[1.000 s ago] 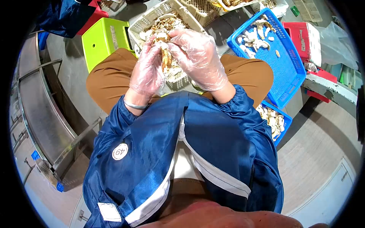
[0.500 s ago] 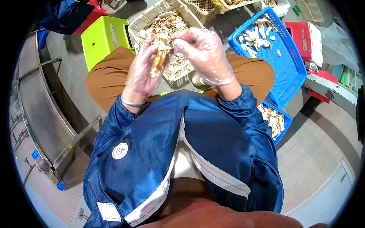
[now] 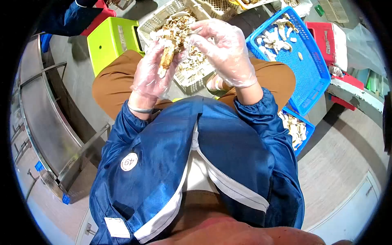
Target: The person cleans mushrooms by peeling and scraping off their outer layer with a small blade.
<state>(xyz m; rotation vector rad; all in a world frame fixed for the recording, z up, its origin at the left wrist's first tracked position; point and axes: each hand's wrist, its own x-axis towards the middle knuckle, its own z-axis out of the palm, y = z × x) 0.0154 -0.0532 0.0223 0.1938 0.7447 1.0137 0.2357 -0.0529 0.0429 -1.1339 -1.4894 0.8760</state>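
My left hand (image 3: 152, 73), in a clear plastic glove, is closed around a mushroom (image 3: 167, 57). Its long brownish stem points back toward me, and the pale ragged part faces away. Just right of it is my right hand (image 3: 228, 51), also gloved, with thumb and forefinger bent together in a pinch. Whatever is between those fingertips, if anything, is too small to make out. Beneath both hands stands a cream plastic basket (image 3: 148, 27) holding a heap of brown and white mushroom scraps (image 3: 179, 24).
To the right, a blue crate (image 3: 312, 75) holds several pale mushroom pieces (image 3: 277, 41). Below it, a smaller blue crate (image 3: 305, 141) contains more. A lime-green stool (image 3: 107, 43) is at left, a red stool (image 3: 320, 36) at right. Another person's blue sleeve (image 3: 67, 20) shows top left.
My right hand has moved slightly right and up, away from the mushroom, opening a gap. My left hand has shifted a little down-left with the mushroom. The other person's sleeve has moved.
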